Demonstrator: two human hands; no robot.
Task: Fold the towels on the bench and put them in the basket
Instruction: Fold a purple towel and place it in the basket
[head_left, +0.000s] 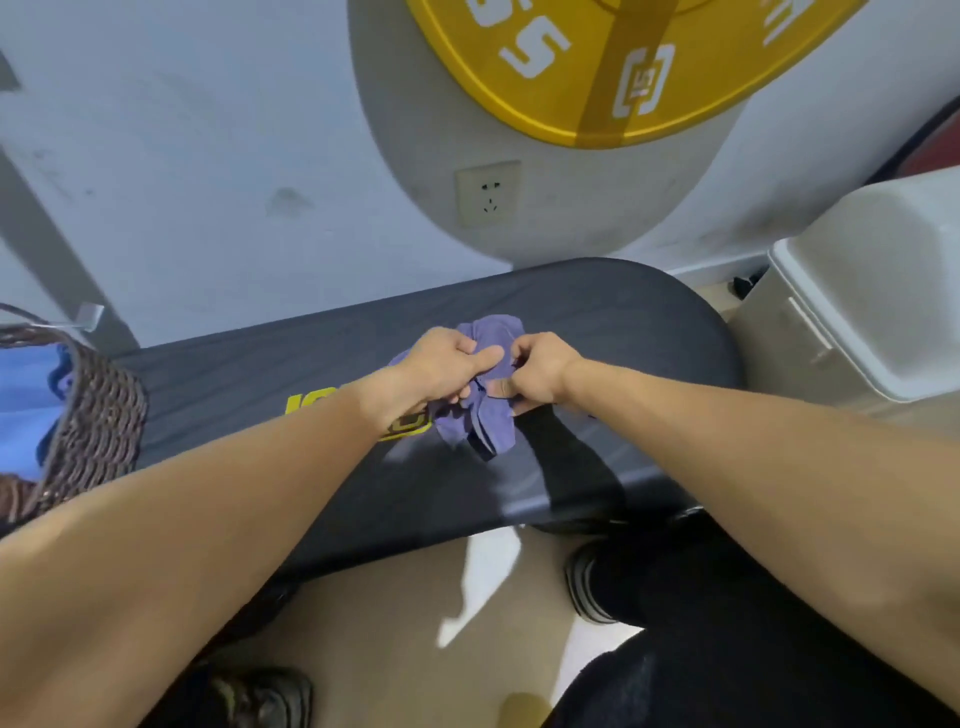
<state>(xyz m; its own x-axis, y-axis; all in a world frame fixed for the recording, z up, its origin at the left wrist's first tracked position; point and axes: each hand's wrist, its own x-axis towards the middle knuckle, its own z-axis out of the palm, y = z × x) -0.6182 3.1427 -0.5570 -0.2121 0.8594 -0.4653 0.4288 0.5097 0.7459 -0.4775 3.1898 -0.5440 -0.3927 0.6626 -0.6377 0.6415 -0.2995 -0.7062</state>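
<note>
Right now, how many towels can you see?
2: a purple towel bunched between both hands over the bench, and blue cloth, likely a towel, inside the basket at left. More may be hidden there.

I'm seeing open bench (249, 379) lying between the towel (488, 415) and the basket (98, 415) at left; a white bin (872, 291) is crowding the right end, the wall (208, 156) closing in behind.

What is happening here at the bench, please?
A person is working on a small purple towel over the black bench. Both hands grip it: the left hand and the right hand pinch the bunched cloth, which is not yet folded. The wicker basket at the left already holds blue cloth.
</note>
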